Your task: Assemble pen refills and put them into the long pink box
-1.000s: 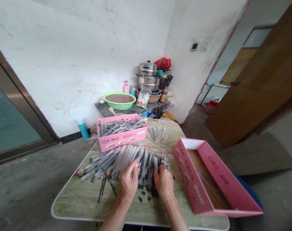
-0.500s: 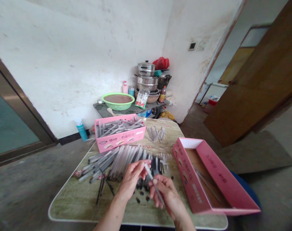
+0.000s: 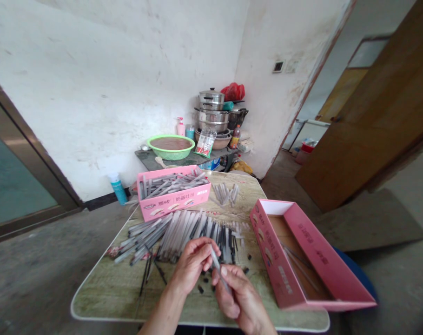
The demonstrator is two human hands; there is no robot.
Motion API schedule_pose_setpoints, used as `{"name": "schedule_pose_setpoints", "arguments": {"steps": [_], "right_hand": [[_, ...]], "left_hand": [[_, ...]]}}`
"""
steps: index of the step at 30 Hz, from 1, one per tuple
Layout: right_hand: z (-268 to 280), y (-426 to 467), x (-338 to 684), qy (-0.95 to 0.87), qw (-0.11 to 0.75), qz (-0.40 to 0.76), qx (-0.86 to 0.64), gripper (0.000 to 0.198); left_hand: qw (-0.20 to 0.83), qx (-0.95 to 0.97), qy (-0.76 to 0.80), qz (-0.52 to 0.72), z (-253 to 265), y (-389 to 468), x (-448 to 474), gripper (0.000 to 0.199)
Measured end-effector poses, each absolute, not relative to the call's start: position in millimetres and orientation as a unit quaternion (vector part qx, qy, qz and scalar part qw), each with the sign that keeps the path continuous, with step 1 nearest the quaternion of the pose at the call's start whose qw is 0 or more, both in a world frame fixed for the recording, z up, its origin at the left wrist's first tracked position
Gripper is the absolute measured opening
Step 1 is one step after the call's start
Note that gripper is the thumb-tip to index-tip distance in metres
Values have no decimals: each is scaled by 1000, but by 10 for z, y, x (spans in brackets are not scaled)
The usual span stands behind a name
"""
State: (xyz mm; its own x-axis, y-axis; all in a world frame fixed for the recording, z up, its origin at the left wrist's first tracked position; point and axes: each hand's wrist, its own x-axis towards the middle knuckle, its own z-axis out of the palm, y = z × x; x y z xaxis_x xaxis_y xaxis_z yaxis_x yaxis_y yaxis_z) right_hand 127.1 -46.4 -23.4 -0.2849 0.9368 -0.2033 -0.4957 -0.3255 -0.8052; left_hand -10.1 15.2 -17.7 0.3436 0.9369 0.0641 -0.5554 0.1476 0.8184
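Observation:
A translucent grey pen barrel (image 3: 215,261) slants between my two hands above the front of the table. My right hand (image 3: 240,294) grips its lower part, with the thumb on top. The fingers of my left hand (image 3: 194,260) are closed around its upper end; whether they also hold a small part is hidden. Just beyond my hands lies a wide row of pen barrels (image 3: 180,232), some with black parts at the right. Small black plugs (image 3: 200,289) are scattered under my hands, and thin black sticks (image 3: 146,274) lie to the left.
A pink box (image 3: 175,204) full of pen barrels stands at the table's back left. Another pink box (image 3: 277,274) at the right holds a few thin rods (image 3: 300,263). A small group of short clear pieces (image 3: 226,193) lies behind. Beyond is a shelf with a green basin (image 3: 171,152) and pots (image 3: 213,120).
My right hand has turned and slid up along the pen barrel, closer to my left hand. The barrel's top end has dropped slightly. The boxes and the row have not moved.

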Motion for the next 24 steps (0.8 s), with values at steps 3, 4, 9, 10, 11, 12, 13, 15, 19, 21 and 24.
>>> {"name": "schedule_pose_setpoints", "arguments": {"steps": [3,4,9,10,11,12,13,15,19,21,24], "right_hand": [[-174,-460,1223,-373,489,691,-380,36],[-152,-458,1210,-405,489,660,-401,38],[-138,-493,1181,-619,447,331,-555,40],[-165,-510,1174,-645,427,263,-577,39],[-199,-528,1165,-662,409,211,-592,39],[-236,-546,1155,-671,397,179,-600,39],[-272,-563,1144,-674,393,166,-603,39],[-318,-589,1130,-664,407,177,-601,39],[-226,-591,1182,-626,433,210,-614,38],[-93,-576,1269,-618,439,198,-621,38],[154,-560,1497,-605,451,150,-639,39]], "left_hand": [[700,372,282,541,-161,139,-57,26],[692,367,296,546,-156,129,-38,27],[634,363,360,581,-122,93,23,31],[612,356,377,597,-112,104,15,30],[590,345,394,615,-99,123,-3,30],[569,335,407,631,-85,146,-29,30],[554,326,415,644,-69,171,-60,30],[557,324,411,645,-41,211,-118,31],[613,340,373,608,-37,212,-144,30],[622,340,366,603,-63,196,-120,32],[627,348,365,593,-104,187,-89,37]]}}
